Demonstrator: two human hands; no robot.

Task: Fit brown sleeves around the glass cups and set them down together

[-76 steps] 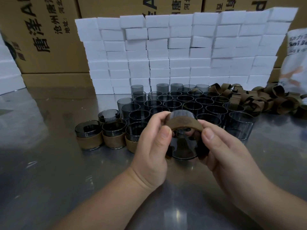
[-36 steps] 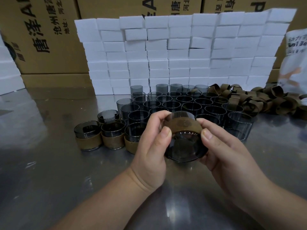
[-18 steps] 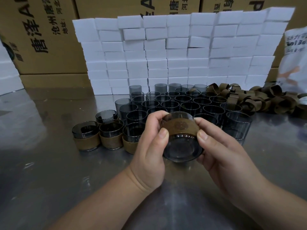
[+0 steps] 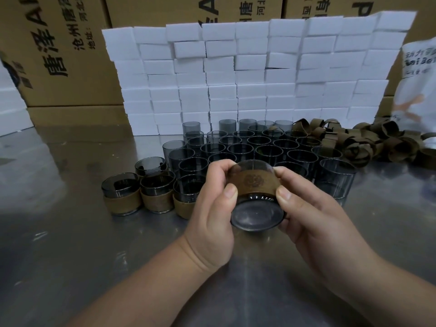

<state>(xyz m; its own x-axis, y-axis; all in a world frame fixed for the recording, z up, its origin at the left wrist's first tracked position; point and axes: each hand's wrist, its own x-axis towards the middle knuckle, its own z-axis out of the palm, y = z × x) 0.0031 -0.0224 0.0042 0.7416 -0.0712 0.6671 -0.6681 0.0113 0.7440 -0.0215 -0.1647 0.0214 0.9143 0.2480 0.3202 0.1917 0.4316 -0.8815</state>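
I hold a smoky glass cup tipped on its side, its base toward me, above the steel table. A brown sleeve with an embossed round mark wraps its middle. My left hand grips the cup's left side, thumb on the sleeve's edge. My right hand grips the right side, thumb on the sleeve. Three sleeved cups stand together at the left, a fourth cup behind them. Several bare glass cups stand in rows behind my hands.
A heap of loose brown sleeves lies at the right back of the steel table. A wall of white foam blocks stands behind the cups, cardboard boxes behind it. A white bag stands at the far right.
The sleeve has slid from the cup's rim down to its middle, its embossed mark now facing me. Both hands have stayed on the cup and turned it slightly.
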